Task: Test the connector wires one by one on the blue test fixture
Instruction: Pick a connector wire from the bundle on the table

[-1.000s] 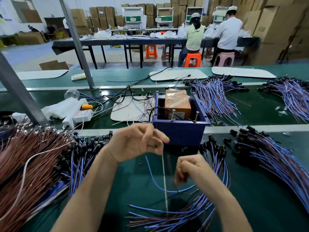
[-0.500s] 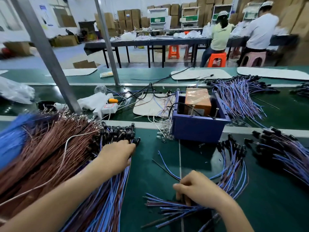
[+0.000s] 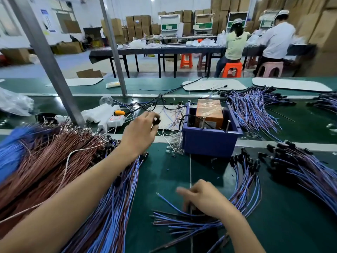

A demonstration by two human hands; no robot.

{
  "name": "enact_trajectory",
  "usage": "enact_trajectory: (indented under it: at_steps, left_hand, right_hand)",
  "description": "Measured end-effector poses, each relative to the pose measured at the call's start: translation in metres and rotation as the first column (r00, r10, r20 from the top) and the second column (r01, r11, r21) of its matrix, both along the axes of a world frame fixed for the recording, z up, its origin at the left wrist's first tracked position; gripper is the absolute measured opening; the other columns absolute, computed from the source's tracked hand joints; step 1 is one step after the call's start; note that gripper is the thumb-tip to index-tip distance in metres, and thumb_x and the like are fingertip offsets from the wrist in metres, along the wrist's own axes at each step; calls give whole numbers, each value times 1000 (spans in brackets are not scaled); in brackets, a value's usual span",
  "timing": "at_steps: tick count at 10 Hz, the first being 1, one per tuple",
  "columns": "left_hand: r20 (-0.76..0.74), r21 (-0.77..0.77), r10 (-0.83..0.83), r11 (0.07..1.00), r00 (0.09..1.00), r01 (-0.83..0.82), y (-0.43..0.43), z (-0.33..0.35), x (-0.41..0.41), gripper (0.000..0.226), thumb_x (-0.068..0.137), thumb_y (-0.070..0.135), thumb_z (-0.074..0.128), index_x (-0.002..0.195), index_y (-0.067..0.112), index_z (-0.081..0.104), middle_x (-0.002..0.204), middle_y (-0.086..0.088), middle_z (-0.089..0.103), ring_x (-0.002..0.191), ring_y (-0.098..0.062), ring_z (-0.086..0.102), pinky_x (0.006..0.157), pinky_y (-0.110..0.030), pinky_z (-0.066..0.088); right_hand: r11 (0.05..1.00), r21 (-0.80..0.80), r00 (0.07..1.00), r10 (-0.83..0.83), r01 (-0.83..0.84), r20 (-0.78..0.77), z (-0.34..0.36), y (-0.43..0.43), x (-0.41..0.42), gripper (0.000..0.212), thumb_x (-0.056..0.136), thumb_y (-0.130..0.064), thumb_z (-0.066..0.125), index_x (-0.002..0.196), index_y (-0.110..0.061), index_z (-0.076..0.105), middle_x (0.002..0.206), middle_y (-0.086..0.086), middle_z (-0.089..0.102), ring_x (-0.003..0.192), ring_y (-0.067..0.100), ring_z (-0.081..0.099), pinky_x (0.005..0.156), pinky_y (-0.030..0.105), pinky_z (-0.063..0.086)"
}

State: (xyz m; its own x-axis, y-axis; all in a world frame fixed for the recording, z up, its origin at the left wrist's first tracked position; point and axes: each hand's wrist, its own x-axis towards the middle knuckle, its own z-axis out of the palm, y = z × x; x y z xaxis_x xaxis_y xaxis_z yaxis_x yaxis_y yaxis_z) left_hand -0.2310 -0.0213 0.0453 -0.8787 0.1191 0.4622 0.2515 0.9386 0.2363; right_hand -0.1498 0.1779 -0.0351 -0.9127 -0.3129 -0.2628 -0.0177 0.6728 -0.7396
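The blue test fixture [image 3: 209, 143], a box with an orange block inside, stands at the centre of the green bench. My left hand [image 3: 140, 132] is raised left of it and pinches the black connector [image 3: 157, 121] of one wire between its fingertips. A big pile of blue-and-brown connector wires [image 3: 111, 212] lies under my left forearm. Lower down, my right hand [image 3: 204, 198] rests with curled fingers on a small fan of blue wires [image 3: 182, 223]; it is blurred, and I cannot tell whether it holds one.
A curved bunch of wires [image 3: 246, 179] lies just right of my right hand, a larger one [image 3: 306, 172] farther right. Brown wires [image 3: 45, 161] cover the left. A slanted metal post [image 3: 49, 64] rises at the left. White switch box [image 3: 115, 121] and small glass bulbs [image 3: 174, 145] sit beside the fixture.
My left hand has lifted off the left pile and moved up and right toward the fixture, now with a black connector in its fingertips. My right hand stays on the fanned wires.
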Motion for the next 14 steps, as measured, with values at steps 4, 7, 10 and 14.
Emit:
enact_trajectory:
  at_steps: [4,7,10,14]
  left_hand:
    - [335,-283,-659,611,673,739,97,2,123,31,90,37,35,87,45,65,85,28,62,79,10,55,80,-12,45]
    - [302,-404,-788,403,536,821,68,-37,110,16,97,16,45,96,25,58,93,9,52,88,-8,45,64,-18,33]
    - [-18,311,-789,580,615,753,81,24,57,60,68,-9,45,123,8,61,134,-7,53,127,-13,46,102,-29,41]
    - [-345,643,-679,332,648,690,127,71,36,32,90,-7,50,119,0,62,97,-2,67,72,-26,62,69,-34,56]
  right_hand:
    - [115,-885,884,83,450,460,96,25,-19,41,85,-34,47,82,-8,78,53,-5,51,41,7,46,36,18,40]
    - [-174,-945,727,-605,277,325,106,59,-24,25,101,-24,42,98,-13,64,48,-10,39,39,5,25,39,16,20]
    - [99,-991,538,-832,-95,-134,128,67,-24,28,91,-23,42,74,-23,65,51,-10,46,50,11,31,54,29,22]
    - [733,-668,533,-517,-130,-670,109,58,-51,28,77,-20,43,50,-13,49,54,-3,47,66,24,37,69,37,32]
